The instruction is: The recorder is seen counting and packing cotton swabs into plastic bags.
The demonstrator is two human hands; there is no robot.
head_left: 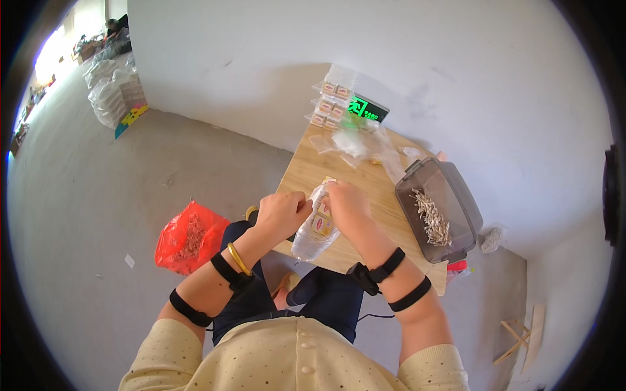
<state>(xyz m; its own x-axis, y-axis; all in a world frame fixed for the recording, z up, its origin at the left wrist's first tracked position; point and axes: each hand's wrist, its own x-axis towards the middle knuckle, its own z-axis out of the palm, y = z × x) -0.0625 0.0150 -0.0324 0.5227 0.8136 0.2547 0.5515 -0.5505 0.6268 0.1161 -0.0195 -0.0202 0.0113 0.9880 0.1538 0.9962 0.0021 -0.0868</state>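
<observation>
My left hand (pixel 282 214) and my right hand (pixel 347 203) both grip a small clear plastic bag (pixel 315 228) with printed labels, held over the near edge of a light wooden table (pixel 306 171). The left hand pinches the bag's left side, its fingers curled. The right hand closes over the bag's top. I cannot make out what the bag holds. Black straps circle both forearms, and a gold bangle sits on the left wrist.
A grey plastic bin (pixel 456 195) with small pale pieces inside sits on the table's right. Loose clear bags (pixel 355 144) and stacked packs (pixel 331 101) lie at the far end beside a scale with a green display (pixel 366 109). A red bag (pixel 189 236) lies on the floor left.
</observation>
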